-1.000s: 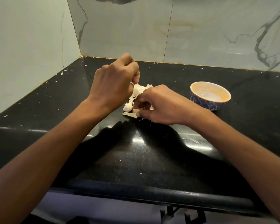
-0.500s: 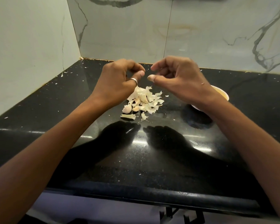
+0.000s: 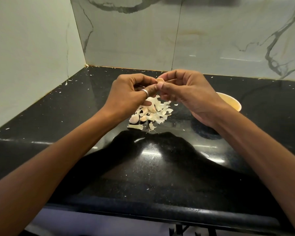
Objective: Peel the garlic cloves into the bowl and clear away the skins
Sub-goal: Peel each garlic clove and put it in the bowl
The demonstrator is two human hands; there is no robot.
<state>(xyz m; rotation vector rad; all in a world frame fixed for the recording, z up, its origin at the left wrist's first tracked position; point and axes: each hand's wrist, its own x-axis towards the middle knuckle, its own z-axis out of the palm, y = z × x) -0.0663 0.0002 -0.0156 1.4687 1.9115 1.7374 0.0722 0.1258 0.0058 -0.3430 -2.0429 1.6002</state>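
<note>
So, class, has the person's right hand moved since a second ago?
Yes: the right hand lifted up off the pale garlic-skin pile and now pinches a small garlic clove above it.

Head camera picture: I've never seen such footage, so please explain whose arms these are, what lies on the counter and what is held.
No machine here: a person wears a camera on the head, looking down, so the two arms are their own. The left hand, wearing a ring, and the right hand together pinch one garlic clove above a black counter. Under them lies a pile of garlic skins with a few cloves mixed in. A bowl stands to the right, partly hidden behind the right wrist.
</note>
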